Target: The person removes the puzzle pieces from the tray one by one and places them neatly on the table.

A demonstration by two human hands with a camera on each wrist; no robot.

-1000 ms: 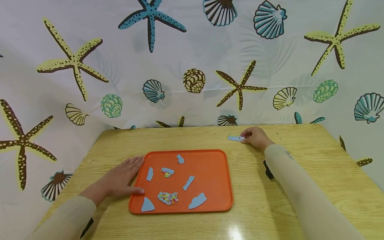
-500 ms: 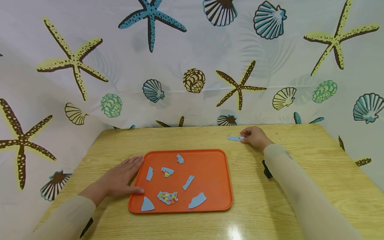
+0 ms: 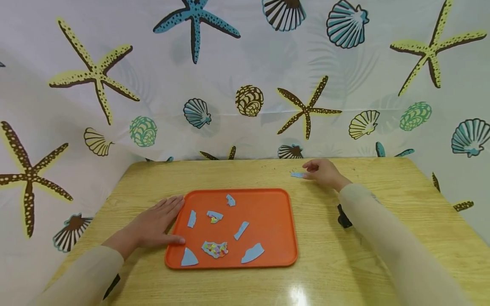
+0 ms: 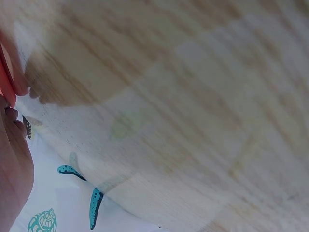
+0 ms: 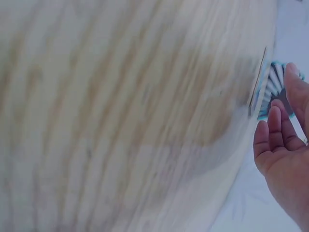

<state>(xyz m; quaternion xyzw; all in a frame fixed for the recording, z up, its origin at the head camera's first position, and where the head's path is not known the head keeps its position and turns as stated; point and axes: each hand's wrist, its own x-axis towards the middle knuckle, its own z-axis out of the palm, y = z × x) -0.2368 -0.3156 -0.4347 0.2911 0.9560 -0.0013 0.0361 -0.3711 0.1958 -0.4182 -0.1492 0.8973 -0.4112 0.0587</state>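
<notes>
My left hand (image 3: 155, 223) rests with straight fingers on the left edge of an orange tray (image 3: 268, 212). Several torn pale blue paper pieces lie apart inside the tray. Two of them, a larger scrap (image 3: 215, 249) and a smaller scrap (image 3: 214, 216), carry colourful patches. My right hand (image 3: 323, 173) is at the far side of the table, over a blue paper strip (image 3: 297, 174) lying on the wood. The thumb overlaps the strip's right end. In the right wrist view, thumb and fingers (image 5: 275, 125) are apart, with nothing visible between them.
A wooden table (image 3: 237, 289) bears the tray. A white curtain (image 3: 229, 140) with starfish and shell prints hangs behind it. Small dark specks lie near the paper strip. A black strap (image 3: 343, 217) shows beside the right sleeve.
My right thumb and fingers have spread apart and shifted slightly left over the strip, covering more of it. My left hand stays on the tray's edge. The head view has tilted slightly.
</notes>
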